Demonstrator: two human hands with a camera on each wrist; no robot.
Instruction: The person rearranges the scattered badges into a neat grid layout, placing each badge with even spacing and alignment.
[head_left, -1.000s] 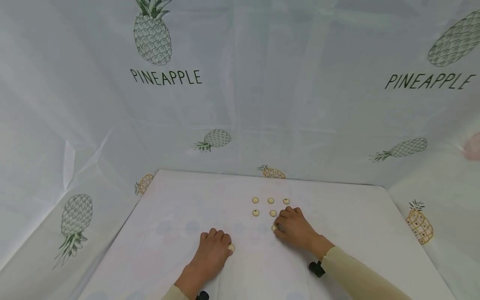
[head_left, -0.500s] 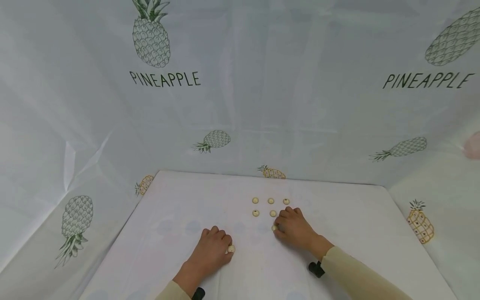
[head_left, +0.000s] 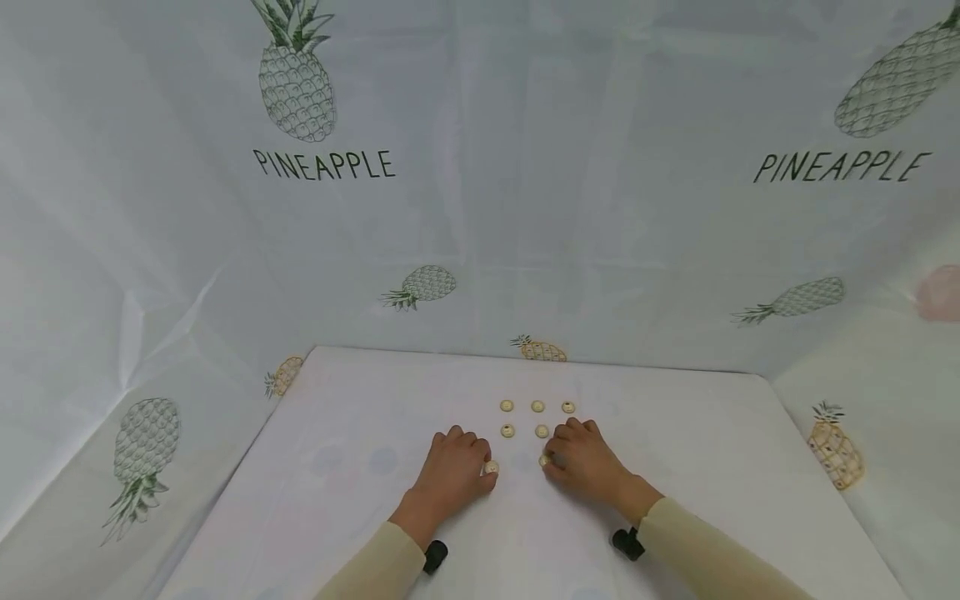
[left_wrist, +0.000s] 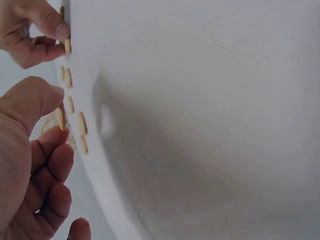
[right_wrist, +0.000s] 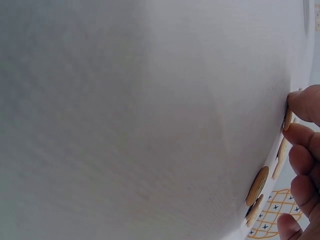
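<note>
My left hand (head_left: 452, 468) pinches a small round wooden disc (head_left: 491, 467) between thumb and index finger. In the left wrist view this disc (left_wrist: 62, 118) is held on edge, off the table surface. To the right, my right hand (head_left: 588, 461) pinches another pale disc (head_left: 544, 459) at the table; the right wrist view has that disc (right_wrist: 288, 116) between thumb and fingertip. Beyond the hands lie matching discs: a back row of three, with one disc (head_left: 537, 406) in its middle, and a pair in front, including a left disc (head_left: 507, 431). Faint marks on their faces are too small to read.
A white cloth covers the table (head_left: 337, 467), whose far edge meets a hanging white sheet (head_left: 555, 208) printed with pineapples. Similar sheeting stands at both sides. Black wrist cameras, such as the left one (head_left: 435, 556), sit beneath each wrist.
My left hand has moved forward and to the right with its disc, closer to the rows. My right hand keeps its place and its pinch. The head view has shifted slightly.
</note>
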